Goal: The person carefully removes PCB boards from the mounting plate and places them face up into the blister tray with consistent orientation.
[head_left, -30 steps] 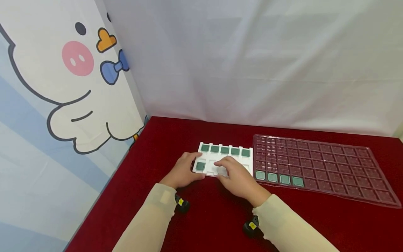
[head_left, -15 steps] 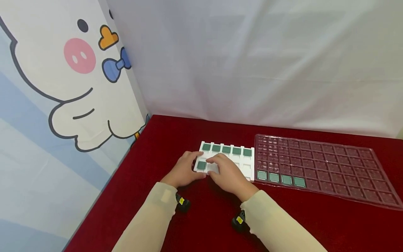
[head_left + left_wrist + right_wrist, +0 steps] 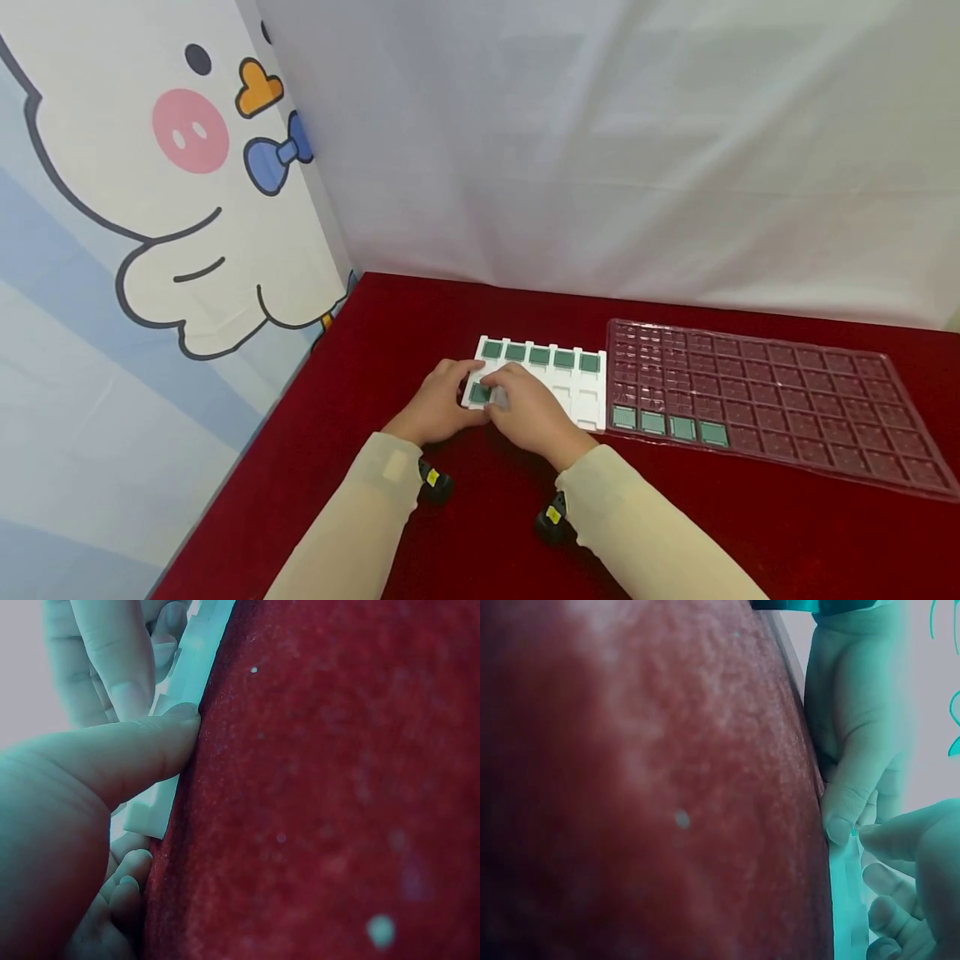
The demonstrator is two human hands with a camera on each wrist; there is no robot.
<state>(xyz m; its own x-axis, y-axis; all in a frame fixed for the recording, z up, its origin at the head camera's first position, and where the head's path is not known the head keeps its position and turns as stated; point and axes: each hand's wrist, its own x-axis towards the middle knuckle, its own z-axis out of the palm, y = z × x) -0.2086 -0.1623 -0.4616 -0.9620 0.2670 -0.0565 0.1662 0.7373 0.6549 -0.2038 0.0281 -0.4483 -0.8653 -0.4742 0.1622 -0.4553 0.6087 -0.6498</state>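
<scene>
A white tray (image 3: 581,396) lies on the red cloth, with several green square chips (image 3: 538,356) in its far row and one chip (image 3: 479,393) in the near left pocket. My left hand (image 3: 438,406) grips the tray's left end, and its thumb (image 3: 127,754) presses the white tray's edge (image 3: 187,671). My right hand (image 3: 528,408) hovers over the near row, its fingertips pinching a small grey square piece (image 3: 499,399) next to that near left chip. In the right wrist view the left hand (image 3: 855,735) and the right fingers (image 3: 907,840) meet at the white tray (image 3: 847,900).
A clear pink tray (image 3: 787,400) with many small pockets lies just right of the white tray; several green chips (image 3: 667,425) sit in its near left pockets. White cloth hangs behind, a cartoon panel (image 3: 150,208) stands at the left. Bare red cloth (image 3: 750,533) stretches in front.
My right hand has slid left along the near row, carrying the grey piece from the tray's middle to beside the near left chip. The left hand has kept its hold.
</scene>
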